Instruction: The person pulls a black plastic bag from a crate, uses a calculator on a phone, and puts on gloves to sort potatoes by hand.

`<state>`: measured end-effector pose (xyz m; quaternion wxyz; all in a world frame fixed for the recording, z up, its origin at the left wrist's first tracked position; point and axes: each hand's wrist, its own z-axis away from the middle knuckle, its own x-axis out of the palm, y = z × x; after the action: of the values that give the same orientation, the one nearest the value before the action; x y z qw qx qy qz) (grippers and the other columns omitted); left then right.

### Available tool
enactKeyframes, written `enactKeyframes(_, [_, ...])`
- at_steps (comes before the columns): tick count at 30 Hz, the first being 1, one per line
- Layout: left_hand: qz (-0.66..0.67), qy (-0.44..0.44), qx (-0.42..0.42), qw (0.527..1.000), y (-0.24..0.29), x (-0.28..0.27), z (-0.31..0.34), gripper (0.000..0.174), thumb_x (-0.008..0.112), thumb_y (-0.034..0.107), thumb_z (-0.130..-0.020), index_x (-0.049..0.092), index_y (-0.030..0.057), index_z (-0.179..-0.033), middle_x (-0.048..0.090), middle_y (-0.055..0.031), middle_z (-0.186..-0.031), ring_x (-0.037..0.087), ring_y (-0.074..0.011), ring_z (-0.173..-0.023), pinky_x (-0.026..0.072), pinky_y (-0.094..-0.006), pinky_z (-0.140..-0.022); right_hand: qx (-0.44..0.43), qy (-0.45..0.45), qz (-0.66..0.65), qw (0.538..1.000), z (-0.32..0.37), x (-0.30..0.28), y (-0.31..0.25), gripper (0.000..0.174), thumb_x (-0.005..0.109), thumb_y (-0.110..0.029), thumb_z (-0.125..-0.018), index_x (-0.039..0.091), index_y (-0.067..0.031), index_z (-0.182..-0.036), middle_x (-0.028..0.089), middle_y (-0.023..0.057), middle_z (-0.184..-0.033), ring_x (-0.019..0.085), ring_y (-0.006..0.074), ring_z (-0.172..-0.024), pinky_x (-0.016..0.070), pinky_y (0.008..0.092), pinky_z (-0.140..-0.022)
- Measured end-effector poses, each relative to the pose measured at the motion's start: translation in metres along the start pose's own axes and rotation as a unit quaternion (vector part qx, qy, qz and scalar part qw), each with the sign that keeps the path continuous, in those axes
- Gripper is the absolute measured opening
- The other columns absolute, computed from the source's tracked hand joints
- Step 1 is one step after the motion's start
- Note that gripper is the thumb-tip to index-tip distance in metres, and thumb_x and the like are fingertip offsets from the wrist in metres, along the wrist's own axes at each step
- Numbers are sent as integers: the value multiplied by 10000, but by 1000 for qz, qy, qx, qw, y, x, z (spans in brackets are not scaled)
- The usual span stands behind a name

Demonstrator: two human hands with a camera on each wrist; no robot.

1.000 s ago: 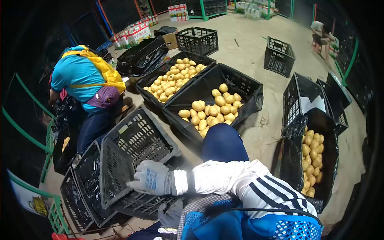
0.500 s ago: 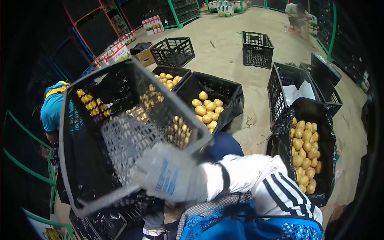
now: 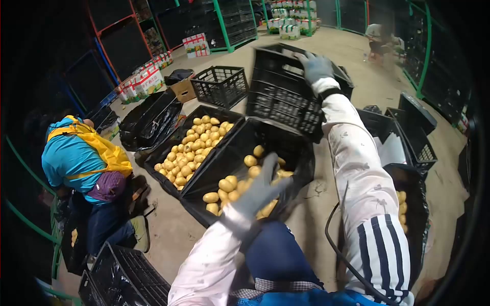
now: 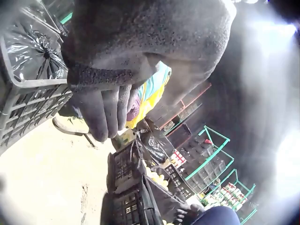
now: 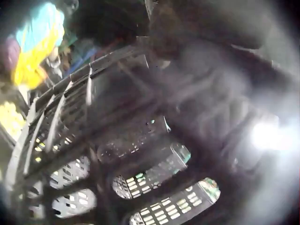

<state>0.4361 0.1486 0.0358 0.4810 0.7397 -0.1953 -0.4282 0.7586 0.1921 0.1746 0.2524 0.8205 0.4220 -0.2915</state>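
Observation:
My gloved right hand (image 3: 316, 69) grips the top rim of a black slotted plastic crate (image 3: 283, 104), raised and tilted above the floor beyond the potatoes. In the right wrist view the slotted crate wall (image 5: 105, 171) fills much of the picture, blurred. My gloved left hand (image 3: 259, 189) is over a black-lined crate (image 3: 204, 217) of potatoes (image 3: 229, 184), its fingers spread and nothing gripped. In the left wrist view the fingers (image 4: 110, 112) of that hand extend close together. Left of it, a second crate holds more potatoes (image 3: 194, 148).
A person (image 3: 84, 158) in blue and yellow bends at the left. Black crates (image 3: 138, 275) stand at lower left, another crate (image 3: 219, 86) behind. Potatoes (image 3: 402, 209) show at right, partly behind my right sleeve. Another person (image 3: 380, 43) sits far back.
My right hand has swung the crate from the near left, over the potatoes, to the far side at the right. My left hand has come up over the middle potatoes.

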Motion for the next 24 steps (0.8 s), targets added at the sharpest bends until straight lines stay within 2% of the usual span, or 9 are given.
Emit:
enactKeyframes(1, [-58, -101, -31, 993, 13, -16, 25, 719, 595, 303, -855, 235, -9, -1393, 368, -199, -1375, 356, -290, -1277, 303, -333, -1031, 15, -51, 26, 998, 15, 30, 4, 416, 450, -116, -828, 519, -186, -1232, 519, 73, -1243, 505, 275, -1111, 381, 429, -942])
enactKeyframes(3, [-40, -91, -65, 993, -5, -40, 86, 713, 597, 313, -867, 251, -45, -1379, 372, -204, -1369, 338, -271, -1289, 279, -320, -1055, 37, -160, -33, 986, 55, 83, -7, 481, 430, -103, -831, 467, -216, -1297, 426, 75, -1359, 438, 284, -1202, 329, 450, -994])
enactKeyframes(5, [94, -15, -199, 975, -32, -70, 154, 667, 612, 251, -867, 281, -37, -1370, 402, -186, -1348, 394, -256, -1250, 334, -333, -1024, 22, -229, -47, 972, 99, 116, -29, 487, 451, -101, -823, 468, -201, -1300, 399, 80, -1386, 397, 286, -1246, 321, 429, -1013])
enactKeyframes(8, [27, 190, -348, 918, -84, -115, 284, 669, 628, 244, -855, 302, -43, -1364, 432, -195, -1327, 437, -250, -1209, 347, -324, -1015, -25, -318, -112, 941, 142, 141, -69, 509, 554, -178, -795, 469, -165, -1296, 405, 94, -1380, 386, 305, -1252, 313, 415, -1028])
enactKeyframes(14, [161, 392, -345, 838, -22, -136, 409, 540, 521, 260, -915, 352, -49, -1325, 482, -166, -1260, 499, -215, -1132, 399, -305, -955, -204, -281, -318, 882, 184, 149, -177, 490, 618, -257, -776, 521, -129, -1239, 509, 152, -1264, 466, 325, -1167, 352, 414, -996])
enactKeyframes(17, [199, 459, -323, 803, -2, -126, 421, 556, 501, 309, -928, 338, -33, -1335, 491, -167, -1251, 511, -227, -1117, 405, -321, -950, -273, -236, -479, 800, 203, 116, -231, 406, 620, -227, -784, 582, -87, -1164, 587, 177, -1142, 535, 338, -1078, 414, 383, -944])
enactKeyframes(19, [212, 467, -321, 796, -2, -115, 436, 564, 503, 321, -928, 339, -33, -1336, 496, -170, -1246, 504, -224, -1125, 403, -322, -955, -251, -303, -584, 710, 221, 66, -261, 361, 622, -214, -802, 604, -50, -1124, 621, 171, -1068, 583, 294, -1011, 442, 333, -898])
enactKeyframes(22, [241, 488, -328, 772, 7, -96, 455, 491, 562, 300, -897, 432, 29, -1286, 585, -67, -1056, 550, -105, -818, 487, -264, -714, -183, -471, -660, 556, 265, 40, -294, 309, 561, -210, -864, 611, -28, -1109, 639, 127, -1032, 602, 211, -961, 454, 296, -850])
enactKeyframes(24, [262, 519, -297, 757, -3, -80, 474, 466, 573, 312, -891, 472, 32, -1249, 595, -51, -1029, 562, -112, -848, 484, -265, -737, -203, -539, -674, 463, 302, 19, -301, 309, 510, -211, -903, 589, -19, -1131, 639, 95, -1026, 599, 178, -942, 458, 273, -828])
